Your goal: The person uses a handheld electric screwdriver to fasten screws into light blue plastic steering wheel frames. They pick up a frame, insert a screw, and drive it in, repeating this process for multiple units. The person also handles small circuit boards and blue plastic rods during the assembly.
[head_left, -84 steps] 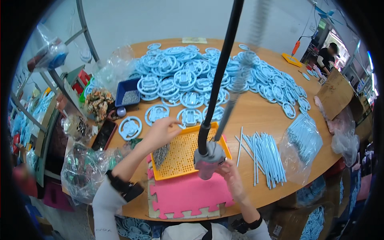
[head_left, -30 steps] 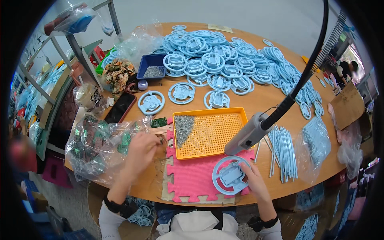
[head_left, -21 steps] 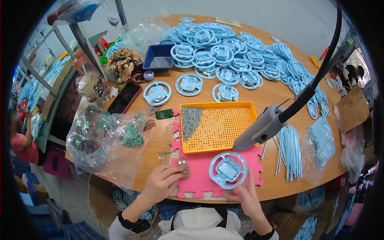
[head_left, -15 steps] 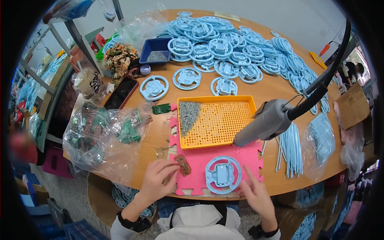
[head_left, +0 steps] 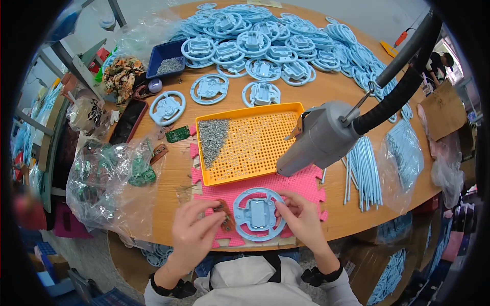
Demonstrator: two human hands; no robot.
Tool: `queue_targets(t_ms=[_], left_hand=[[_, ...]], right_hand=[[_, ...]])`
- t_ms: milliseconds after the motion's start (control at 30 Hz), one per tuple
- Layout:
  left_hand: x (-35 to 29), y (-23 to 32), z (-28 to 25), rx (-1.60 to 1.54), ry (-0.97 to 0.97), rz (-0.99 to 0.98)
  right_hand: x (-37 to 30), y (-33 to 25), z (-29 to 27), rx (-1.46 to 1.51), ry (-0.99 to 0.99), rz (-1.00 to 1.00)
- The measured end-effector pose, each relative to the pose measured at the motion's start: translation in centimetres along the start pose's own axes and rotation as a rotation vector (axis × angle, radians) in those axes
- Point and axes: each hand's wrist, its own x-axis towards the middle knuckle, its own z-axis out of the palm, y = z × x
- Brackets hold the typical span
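A light-blue toy steering wheel (head_left: 259,214) with a boxy centre lies on the pink foam mat (head_left: 306,184) in front of me. My right hand (head_left: 302,219) grips the right side of its rim between thumb and fingers. Left of the wheel, my left hand (head_left: 194,232) pinches a small brown circuit board (head_left: 224,217), partly hidden by the fingertips. Beyond the wheel stands a yellow perforated tray (head_left: 255,176) with a heap of small metal screws (head_left: 212,138) in its left end. A grey screwdriver-like tool (head_left: 321,137) hangs over the tray's right side.
Blue wheels (head_left: 252,43) are piled at the back, with a dark-blue screw bin (head_left: 166,64) left of them. A plastic bag of circuit boards (head_left: 104,178) and a phone (head_left: 128,121) lie at left. Blue rods (head_left: 365,173) lie at right.
My right hand has closed on the wheel's rim; before, its fingers were spread beside it. My left hand has brought the brown board closer to the wheel. The whole view has shifted.
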Motion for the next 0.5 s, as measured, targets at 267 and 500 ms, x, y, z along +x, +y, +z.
queue_targets(t_ms=[267, 500], left_hand=[[1.4, 1.3, 3.8, 0.019, -0.162, 0.165], [1.6, 1.2, 4.4, 0.045, -0.196, 0.196]], right_hand=[[0.5, 0.9, 0.7, -0.109, 0.008, -0.100], [0.4, 0.9, 0.6, -0.122, 0.005, -0.081]])
